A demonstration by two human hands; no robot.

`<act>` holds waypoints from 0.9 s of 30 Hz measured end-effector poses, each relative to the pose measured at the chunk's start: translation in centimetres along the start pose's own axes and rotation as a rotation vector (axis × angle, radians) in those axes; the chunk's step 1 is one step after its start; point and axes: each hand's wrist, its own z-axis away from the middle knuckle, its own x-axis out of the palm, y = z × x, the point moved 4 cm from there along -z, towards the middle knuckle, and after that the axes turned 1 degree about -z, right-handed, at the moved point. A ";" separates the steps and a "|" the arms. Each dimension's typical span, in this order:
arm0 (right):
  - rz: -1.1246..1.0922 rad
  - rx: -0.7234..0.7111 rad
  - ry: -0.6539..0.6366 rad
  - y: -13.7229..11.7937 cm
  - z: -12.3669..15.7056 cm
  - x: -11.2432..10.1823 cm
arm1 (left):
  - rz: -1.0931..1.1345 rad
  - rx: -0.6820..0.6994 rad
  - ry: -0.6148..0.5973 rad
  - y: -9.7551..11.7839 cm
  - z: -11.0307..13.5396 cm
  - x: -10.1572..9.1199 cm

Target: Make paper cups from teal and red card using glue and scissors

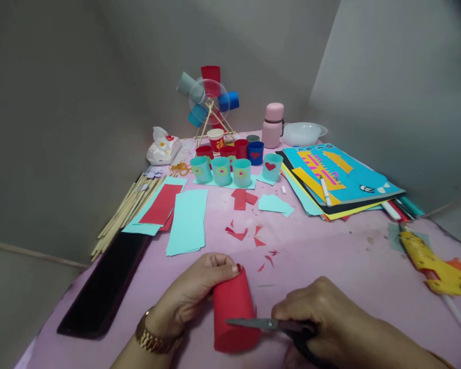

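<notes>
My left hand [205, 282], with a gold watch [159, 335] on its wrist, grips the narrow upper end of a red paper-covered cup [234, 302]. The cup is tilted with its wider end toward me. Held in my right hand [322, 318] is a pair of dark-handled scissors [253, 323]. Their blades lie across the lower side of the cup and look nearly closed. Whether paper is between the blades cannot be made out. Curved red paper scraps [259, 241] are scattered on the pink tabletop [311, 256] beyond the cup.
Light-blue paper strips [187, 220], wooden sticks [119, 212] and a black phone [107, 282] lie left. Small decorated cups [241, 171] stand ahead, before a wheel model [210, 100] and pink flask [273, 125]. Coloured sheets [353, 179] and a yellow glue gun [432, 264] lie right.
</notes>
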 end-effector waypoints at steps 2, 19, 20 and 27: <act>0.022 -0.012 0.020 0.0 -0.1 -0.1 | 0.009 0.021 0.002 0.1 0.0 -0.1; 0.074 0.098 0.072 -0.9 -0.7 -1.2 | 0.437 0.139 0.198 0.8 0.3 -0.6; 0.062 0.095 0.081 -1.0 -0.8 -1.2 | 0.452 0.134 0.201 0.7 0.3 -0.4; 0.000 0.093 0.084 -1.3 -1.0 -1.1 | 0.493 0.090 0.194 0.5 0.4 0.6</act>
